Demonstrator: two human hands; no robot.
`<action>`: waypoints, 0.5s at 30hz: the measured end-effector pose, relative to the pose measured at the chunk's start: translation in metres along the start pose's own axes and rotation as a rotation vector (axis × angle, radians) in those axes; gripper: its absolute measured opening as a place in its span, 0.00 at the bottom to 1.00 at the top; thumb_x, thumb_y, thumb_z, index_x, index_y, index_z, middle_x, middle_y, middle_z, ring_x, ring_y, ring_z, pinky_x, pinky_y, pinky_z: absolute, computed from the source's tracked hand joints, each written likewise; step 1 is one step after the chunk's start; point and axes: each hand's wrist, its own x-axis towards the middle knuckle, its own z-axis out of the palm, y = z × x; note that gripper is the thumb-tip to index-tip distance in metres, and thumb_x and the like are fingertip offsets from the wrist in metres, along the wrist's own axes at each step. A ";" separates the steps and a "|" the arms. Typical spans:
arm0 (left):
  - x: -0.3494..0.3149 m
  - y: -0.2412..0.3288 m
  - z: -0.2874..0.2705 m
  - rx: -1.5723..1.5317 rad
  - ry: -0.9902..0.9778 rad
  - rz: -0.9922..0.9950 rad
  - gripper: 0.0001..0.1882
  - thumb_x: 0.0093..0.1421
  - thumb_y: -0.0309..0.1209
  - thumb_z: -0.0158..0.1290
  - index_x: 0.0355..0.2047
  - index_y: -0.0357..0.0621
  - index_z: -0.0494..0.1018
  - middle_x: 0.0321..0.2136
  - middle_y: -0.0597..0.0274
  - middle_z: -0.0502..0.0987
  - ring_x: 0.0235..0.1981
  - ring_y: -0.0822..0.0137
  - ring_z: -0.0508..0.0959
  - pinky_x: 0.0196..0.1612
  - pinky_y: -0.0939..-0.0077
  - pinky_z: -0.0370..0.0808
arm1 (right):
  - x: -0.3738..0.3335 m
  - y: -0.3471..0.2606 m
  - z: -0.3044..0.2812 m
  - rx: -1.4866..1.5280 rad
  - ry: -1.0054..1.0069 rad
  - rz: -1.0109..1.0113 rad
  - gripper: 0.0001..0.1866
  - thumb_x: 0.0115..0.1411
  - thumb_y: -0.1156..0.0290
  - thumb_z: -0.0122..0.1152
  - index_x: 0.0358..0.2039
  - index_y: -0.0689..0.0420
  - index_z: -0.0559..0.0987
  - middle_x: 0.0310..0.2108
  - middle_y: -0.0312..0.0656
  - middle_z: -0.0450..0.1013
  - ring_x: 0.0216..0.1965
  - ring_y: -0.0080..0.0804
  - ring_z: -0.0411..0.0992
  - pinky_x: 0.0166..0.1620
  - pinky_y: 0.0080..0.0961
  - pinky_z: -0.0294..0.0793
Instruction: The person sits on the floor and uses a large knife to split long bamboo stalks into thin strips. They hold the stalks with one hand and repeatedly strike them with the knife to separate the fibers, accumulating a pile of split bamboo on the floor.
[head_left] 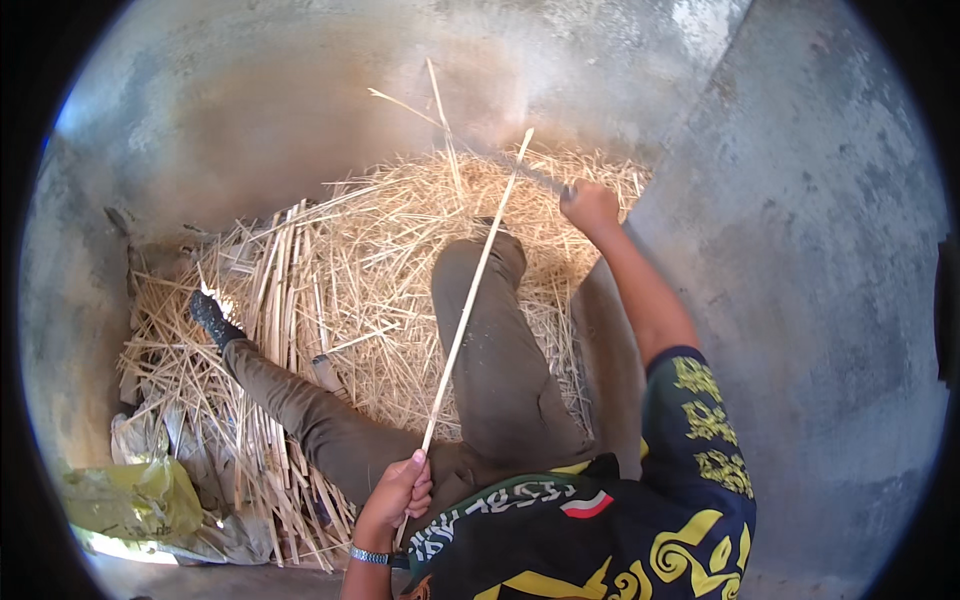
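Note:
My left hand [399, 490], with a metal watch band at the wrist, is closed round the lower end of a long pale bamboo-like strip [470, 300]. The strip slants up and away across my raised right leg. At upper right, my right hand [591, 208] grips the handle of a long knife [535, 175]. Its dark, motion-blurred blade points left and crosses the strip near the far end; I cannot tell whether it cuts in. Two thin slivers [437, 95] stick up by the blade's tip.
Pale shavings [390, 250] cover the floor round my legs. Several longer split strips [283, 270] lie in a bundle to the left. A yellow sack [140, 497] rests at lower left. Grey walls [790, 250] stand close at the back and right.

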 end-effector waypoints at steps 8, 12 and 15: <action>0.001 0.002 -0.004 -0.004 -0.051 -0.005 0.24 0.74 0.51 0.44 0.25 0.50 0.61 0.14 0.74 0.55 0.12 0.80 0.52 0.15 0.82 0.50 | 0.003 0.001 0.025 0.331 0.069 0.526 0.18 0.54 0.57 0.62 0.30 0.62 0.85 0.31 0.55 0.81 0.36 0.52 0.81 0.42 0.45 0.78; 0.010 -0.004 0.008 -0.004 0.020 0.066 0.23 0.74 0.49 0.46 0.24 0.49 0.62 0.14 0.75 0.55 0.12 0.80 0.52 0.15 0.82 0.49 | -0.048 0.010 0.056 0.509 0.072 0.473 0.15 0.55 0.61 0.61 0.24 0.63 0.82 0.23 0.55 0.78 0.28 0.51 0.79 0.36 0.44 0.75; 0.009 -0.005 0.022 0.188 0.210 0.204 0.24 0.75 0.46 0.47 0.22 0.47 0.65 0.15 0.75 0.60 0.14 0.80 0.57 0.17 0.81 0.53 | -0.081 -0.011 0.043 0.590 0.164 0.410 0.13 0.55 0.66 0.60 0.21 0.63 0.79 0.19 0.52 0.76 0.22 0.48 0.76 0.31 0.43 0.73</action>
